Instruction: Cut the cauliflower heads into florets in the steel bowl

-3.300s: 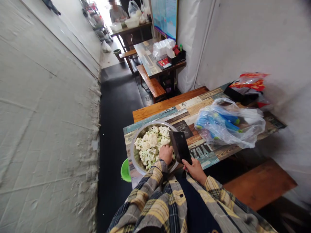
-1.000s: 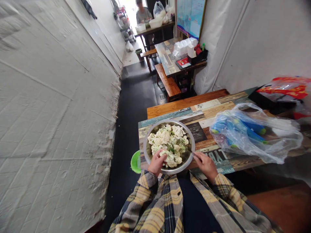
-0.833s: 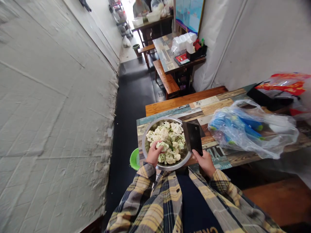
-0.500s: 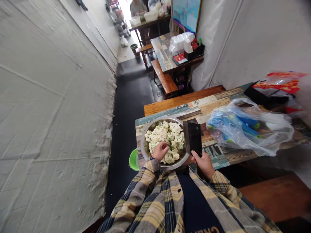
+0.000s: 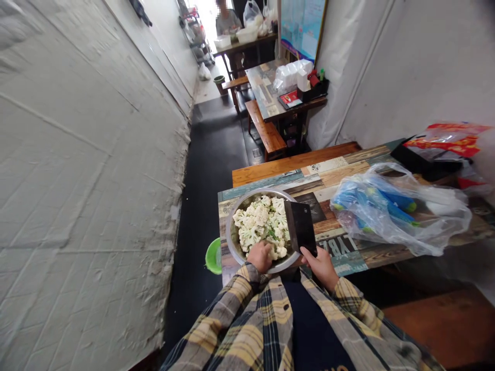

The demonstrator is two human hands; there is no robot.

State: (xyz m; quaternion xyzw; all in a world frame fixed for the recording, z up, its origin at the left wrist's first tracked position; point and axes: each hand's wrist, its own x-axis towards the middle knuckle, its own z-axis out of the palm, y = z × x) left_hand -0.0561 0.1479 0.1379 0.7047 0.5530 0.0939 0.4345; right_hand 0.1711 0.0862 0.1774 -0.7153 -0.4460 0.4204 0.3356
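Note:
A steel bowl [image 5: 231,238] full of cut cauliflower [image 5: 253,219] stands at the near left corner of the wood-patterned table. My left hand [image 5: 260,256] is down at the bowl's near side, its fingers curled on a cauliflower floret; the fingertips are partly hidden. In my right hand [image 5: 320,267] is a cleaver [image 5: 302,226], gripped at its lower end with the thumb on the near side. Its broad dark blade tilts over the right rim of the bowl, covering some of the florets there.
Right of the bowl, a clear plastic bag [image 5: 390,206] with blue items lies on the table [image 5: 348,257]. Behind it sits a black tray [image 5: 421,159] with red packaging. A green basin [image 5: 213,256] is below the left table edge. Farther off are benches, tables and a person [image 5: 227,23].
My left hand has dropped from above the florets to the bowl's near side. The cleaver has shifted left and lower, over the bowl's right rim. The view has tilted slightly.

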